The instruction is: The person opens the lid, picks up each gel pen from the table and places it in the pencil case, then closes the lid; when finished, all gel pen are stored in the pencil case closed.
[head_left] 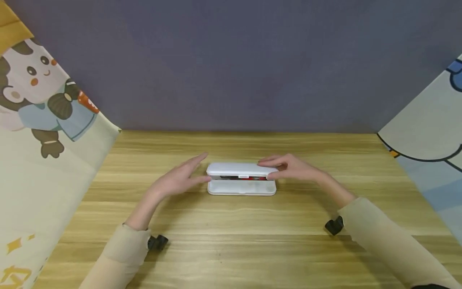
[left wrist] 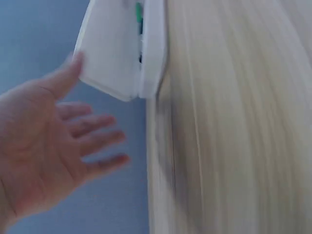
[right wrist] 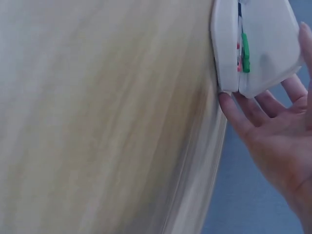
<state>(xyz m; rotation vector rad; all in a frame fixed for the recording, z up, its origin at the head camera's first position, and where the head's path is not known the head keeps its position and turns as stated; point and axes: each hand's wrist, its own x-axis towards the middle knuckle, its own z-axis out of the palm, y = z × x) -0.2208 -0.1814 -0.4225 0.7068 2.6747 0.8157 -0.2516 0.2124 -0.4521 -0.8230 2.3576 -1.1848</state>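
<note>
A white pencil case (head_left: 241, 187) lies on the wooden table with its lid (head_left: 232, 167) partly raised. Dark and red items show in the gap, and a green clip (right wrist: 245, 53) shows inside in the right wrist view. My left hand (head_left: 177, 179) is at the case's left end, fingers spread and fairly straight. Its thumb tip (left wrist: 78, 61) is at the lid's edge; whether it presses there I cannot tell. At the right end, my right hand (head_left: 294, 167) holds the case, thumb at the lid's front edge and fingers behind it.
The wooden table (head_left: 231, 233) ends at a dark blue-grey panel (head_left: 238, 68) behind the case. Cartoon-printed panels stand on the left (head_left: 47, 120) and right (head_left: 429, 144). Small black devices are strapped at the left wrist (head_left: 157, 242) and right wrist (head_left: 334, 225).
</note>
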